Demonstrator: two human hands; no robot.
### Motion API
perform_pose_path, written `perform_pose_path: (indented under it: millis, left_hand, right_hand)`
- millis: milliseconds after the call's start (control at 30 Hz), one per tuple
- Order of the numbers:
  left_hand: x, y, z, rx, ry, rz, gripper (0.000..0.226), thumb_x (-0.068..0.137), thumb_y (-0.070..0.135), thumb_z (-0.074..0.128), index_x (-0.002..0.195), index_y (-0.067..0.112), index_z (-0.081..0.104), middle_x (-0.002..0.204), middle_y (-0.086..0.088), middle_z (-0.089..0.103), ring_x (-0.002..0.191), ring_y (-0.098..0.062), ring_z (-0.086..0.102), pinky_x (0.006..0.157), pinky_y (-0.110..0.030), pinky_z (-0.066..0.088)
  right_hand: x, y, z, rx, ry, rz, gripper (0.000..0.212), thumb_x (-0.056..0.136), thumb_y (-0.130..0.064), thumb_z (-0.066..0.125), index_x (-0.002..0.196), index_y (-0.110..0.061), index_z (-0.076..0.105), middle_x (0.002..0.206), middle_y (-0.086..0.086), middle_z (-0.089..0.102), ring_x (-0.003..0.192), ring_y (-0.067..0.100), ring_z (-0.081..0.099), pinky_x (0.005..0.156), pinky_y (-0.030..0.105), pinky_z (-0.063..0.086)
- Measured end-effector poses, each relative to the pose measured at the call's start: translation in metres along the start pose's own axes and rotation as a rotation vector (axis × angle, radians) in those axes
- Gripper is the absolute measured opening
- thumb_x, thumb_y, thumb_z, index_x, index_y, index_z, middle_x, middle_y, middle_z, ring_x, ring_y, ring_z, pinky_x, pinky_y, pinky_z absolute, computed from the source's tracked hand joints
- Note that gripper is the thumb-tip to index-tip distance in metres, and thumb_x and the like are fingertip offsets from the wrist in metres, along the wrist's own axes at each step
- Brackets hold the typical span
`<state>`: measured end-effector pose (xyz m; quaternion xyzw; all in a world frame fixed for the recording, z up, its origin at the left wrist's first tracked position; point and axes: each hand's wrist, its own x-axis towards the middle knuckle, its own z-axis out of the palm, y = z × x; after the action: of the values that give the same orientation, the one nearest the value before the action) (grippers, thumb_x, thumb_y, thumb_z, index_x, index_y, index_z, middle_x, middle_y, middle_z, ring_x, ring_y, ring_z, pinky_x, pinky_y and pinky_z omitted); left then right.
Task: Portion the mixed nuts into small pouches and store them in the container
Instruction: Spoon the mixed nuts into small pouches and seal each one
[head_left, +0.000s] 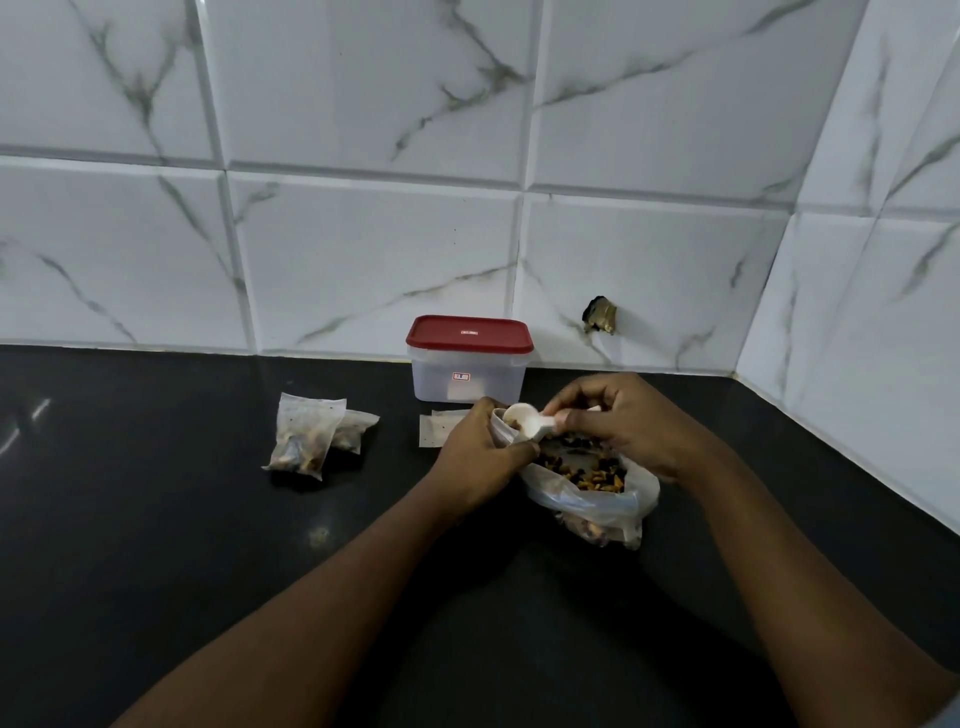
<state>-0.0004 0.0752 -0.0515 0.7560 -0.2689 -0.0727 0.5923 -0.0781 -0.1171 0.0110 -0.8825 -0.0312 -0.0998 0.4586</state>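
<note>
My left hand (480, 452) is pinching the flimsy, slippery small clear plastic pouch (498, 431) by its mouth, just above the open clear plastic bag of mixed nuts (587, 483) on the black countertop (208, 519), while my right hand (623, 421) is gripping the light, stiff white plastic scoop (524, 421) by its handle.

Red lid (469, 332) on translucent white container (467, 384). Black bench (156, 519). White wall tiles (363, 249) with grey marble veining. White scoop (524, 421). Brown, yellow and black mixed nuts (587, 473) in clear bag (587, 508). Cloudy translucent pouches (304, 441).
</note>
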Motion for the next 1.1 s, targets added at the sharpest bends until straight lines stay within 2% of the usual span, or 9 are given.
perform_pose_path:
  millis: [67, 133, 267, 367, 600, 700, 800, 900, 1100]
  left_hand:
    - [-0.001, -0.001, 0.000, -0.001, 0.012, 0.011, 0.032, 0.091, 0.024, 0.077, 0.115, 0.025, 0.056, 0.108, 0.004, 0.067, 0.096, -0.010, 0.065, 0.075, -0.024, 0.050]
    - [-0.001, 0.000, 0.001, -0.007, 0.018, 0.020, 0.032, 0.091, 0.022, 0.077, 0.115, 0.024, 0.056, 0.108, 0.005, 0.066, 0.097, -0.009, 0.065, 0.074, -0.021, 0.049]
    - [-0.002, 0.001, 0.000, 0.000, 0.024, 0.013, 0.030, 0.092, 0.024, 0.076, 0.115, 0.025, 0.058, 0.107, 0.007, 0.067, 0.096, -0.006, 0.066, 0.070, -0.015, 0.048]
    - [-0.001, 0.000, 0.000, -0.004, 0.019, 0.007, 0.030, 0.092, 0.025, 0.077, 0.115, 0.026, 0.057, 0.109, 0.006, 0.067, 0.099, -0.007, 0.066, 0.076, -0.021, 0.051]
    - [0.000, 0.001, 0.001, 0.027, 0.027, 0.014, 0.032, 0.092, 0.026, 0.076, 0.117, 0.024, 0.057, 0.109, 0.006, 0.066, 0.100, -0.009, 0.065, 0.084, -0.028, 0.056]
    - [0.000, 0.001, 0.000, 0.030, 0.019, 0.011, 0.032, 0.092, 0.026, 0.076, 0.117, 0.025, 0.057, 0.109, 0.006, 0.066, 0.100, -0.008, 0.065, 0.082, -0.027, 0.055]
    - [0.000, 0.001, -0.001, 0.021, 0.010, 0.001, 0.032, 0.092, 0.026, 0.076, 0.117, 0.025, 0.057, 0.111, 0.006, 0.066, 0.101, -0.009, 0.066, 0.081, -0.026, 0.055]
    - [0.000, 0.001, -0.001, 0.012, 0.001, -0.005, 0.032, 0.093, 0.027, 0.076, 0.118, 0.026, 0.056, 0.111, 0.007, 0.066, 0.101, -0.009, 0.066, 0.080, -0.024, 0.055]
    - [0.001, 0.000, 0.000, 0.025, 0.014, -0.002, 0.033, 0.092, 0.029, 0.076, 0.118, 0.026, 0.056, 0.111, 0.007, 0.066, 0.102, -0.009, 0.065, 0.081, -0.026, 0.054]
  right_hand:
    - [-0.002, -0.004, 0.002, -0.111, -0.068, -0.035, 0.014, 0.094, -0.018, 0.076, 0.102, -0.027, 0.082, 0.101, -0.008, 0.079, 0.094, 0.011, 0.073, 0.083, 0.025, 0.056]
    - [-0.003, -0.005, -0.002, -0.084, -0.010, -0.052, 0.016, 0.093, -0.017, 0.077, 0.102, -0.030, 0.082, 0.100, -0.009, 0.079, 0.095, 0.009, 0.073, 0.085, 0.028, 0.056]
    - [-0.002, 0.002, -0.021, -0.223, 0.213, -0.041, 0.011, 0.091, -0.020, 0.078, 0.093, -0.031, 0.082, 0.088, -0.014, 0.077, 0.077, -0.005, 0.066, 0.071, 0.022, 0.047]
    - [-0.001, 0.012, -0.025, -0.484, 0.164, 0.053, 0.016, 0.088, -0.015, 0.075, 0.087, -0.030, 0.080, 0.089, -0.012, 0.076, 0.085, 0.003, 0.068, 0.072, 0.027, 0.050]
    - [0.014, 0.032, 0.004, -0.761, 0.167, 0.148, 0.021, 0.095, -0.012, 0.068, 0.109, -0.020, 0.082, 0.097, 0.002, 0.076, 0.076, 0.013, 0.068, 0.066, 0.024, 0.051]
    - [0.015, 0.029, 0.004, -0.715, 0.160, 0.175, 0.014, 0.094, -0.014, 0.069, 0.098, -0.019, 0.082, 0.086, -0.001, 0.075, 0.068, 0.010, 0.066, 0.056, 0.018, 0.042]
    - [0.010, 0.023, -0.008, -0.538, 0.213, 0.159, 0.012, 0.091, -0.015, 0.072, 0.085, -0.019, 0.082, 0.084, -0.007, 0.076, 0.073, 0.007, 0.070, 0.056, 0.017, 0.044]
    - [0.009, 0.025, -0.010, -0.570, 0.275, 0.157, 0.014, 0.091, -0.013, 0.071, 0.087, -0.020, 0.083, 0.083, -0.007, 0.075, 0.070, 0.007, 0.067, 0.055, 0.019, 0.042]
    - [0.010, 0.028, -0.008, -0.584, 0.158, 0.178, 0.010, 0.088, -0.016, 0.073, 0.084, -0.021, 0.081, 0.083, -0.005, 0.076, 0.073, 0.008, 0.069, 0.060, 0.022, 0.050]
